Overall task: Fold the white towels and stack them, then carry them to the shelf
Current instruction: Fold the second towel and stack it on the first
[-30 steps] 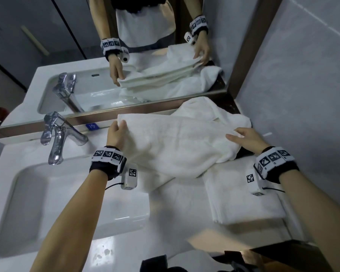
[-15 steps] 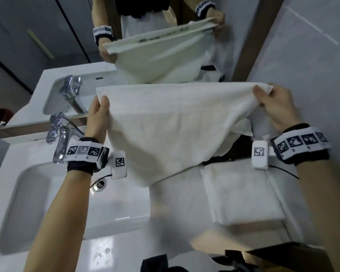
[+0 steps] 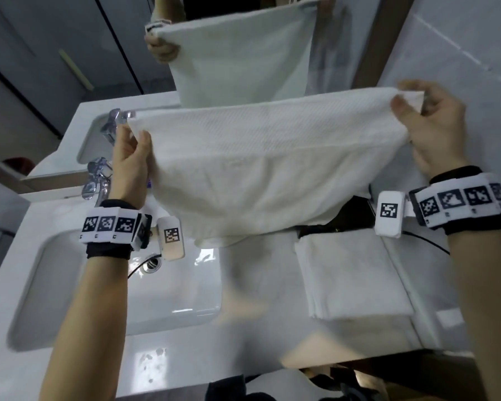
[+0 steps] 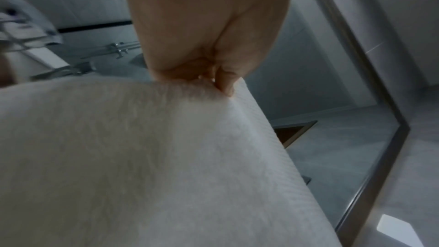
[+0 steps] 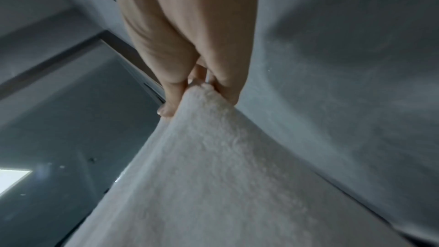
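Observation:
A white towel [image 3: 266, 166] hangs stretched in the air above the counter, its top edge held level between both hands. My left hand [image 3: 135, 146] pinches the top left corner, and my right hand [image 3: 417, 111] pinches the top right corner. The left wrist view shows the left hand [image 4: 213, 80] pinching the towel [image 4: 142, 157] at its edge. The right wrist view shows the right hand [image 5: 199, 91] gripping the bunched corner of the towel [image 5: 225, 176]. A folded white towel [image 3: 350, 273] lies flat on the counter below my right wrist.
A white basin [image 3: 70, 285] with a chrome tap [image 3: 97, 180] sits at the left. A mirror [image 3: 55, 68] runs along the back wall. A grey tiled wall [image 3: 460, 47] stands close on the right. Something dark [image 3: 350, 218] lies behind the folded towel.
Both hands have lifted the towel off the counter and spread it wide. It lay crumpled a second ago and now hangs open, raised higher than half a second ago.

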The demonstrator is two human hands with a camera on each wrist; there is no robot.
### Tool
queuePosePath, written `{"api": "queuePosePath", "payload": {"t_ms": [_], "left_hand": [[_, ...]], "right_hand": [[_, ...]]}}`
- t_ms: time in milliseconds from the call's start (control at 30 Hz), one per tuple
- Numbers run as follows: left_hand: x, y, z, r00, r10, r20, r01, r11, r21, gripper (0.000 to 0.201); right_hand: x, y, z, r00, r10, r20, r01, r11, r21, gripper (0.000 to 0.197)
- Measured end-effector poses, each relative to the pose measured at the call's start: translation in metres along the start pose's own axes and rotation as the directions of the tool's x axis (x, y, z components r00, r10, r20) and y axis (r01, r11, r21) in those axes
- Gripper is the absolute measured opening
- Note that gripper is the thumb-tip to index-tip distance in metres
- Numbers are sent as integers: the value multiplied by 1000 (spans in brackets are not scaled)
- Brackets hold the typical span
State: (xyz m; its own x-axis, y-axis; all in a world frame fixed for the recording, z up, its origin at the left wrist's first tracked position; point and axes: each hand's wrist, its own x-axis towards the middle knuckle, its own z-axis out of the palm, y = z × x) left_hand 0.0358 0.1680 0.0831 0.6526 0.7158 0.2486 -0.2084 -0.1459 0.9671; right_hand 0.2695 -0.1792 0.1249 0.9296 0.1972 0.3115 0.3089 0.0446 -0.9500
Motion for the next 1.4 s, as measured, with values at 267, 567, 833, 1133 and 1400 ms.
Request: {"api": "queuePosePath", "payload": {"t_ms": [267,567,833,1133,1400], "left_hand": [[-33,-97,-10,919,-372,-132,391,904,172,7],[-16,-140,-5,907,-376,-189,420,836,353,31],[20,-154,9,904,-389,-178,423,751,508,45],[1,-179,-7,710,-697,-99,653,599,463,42],[-51,-172,-29,656,-750,91,696,647,313,42]], "right_hand": [[-20,83,17,952,307,12,-299,935,-192,23],[-3,115,32,957,288,30,-219,787,-577,48],[34,126,46,956,293,-13,-220,690,-690,58],[8,162,25,745,658,110,-443,611,-657,35],[-44,158,5,689,715,121,-520,604,-604,37]]}}
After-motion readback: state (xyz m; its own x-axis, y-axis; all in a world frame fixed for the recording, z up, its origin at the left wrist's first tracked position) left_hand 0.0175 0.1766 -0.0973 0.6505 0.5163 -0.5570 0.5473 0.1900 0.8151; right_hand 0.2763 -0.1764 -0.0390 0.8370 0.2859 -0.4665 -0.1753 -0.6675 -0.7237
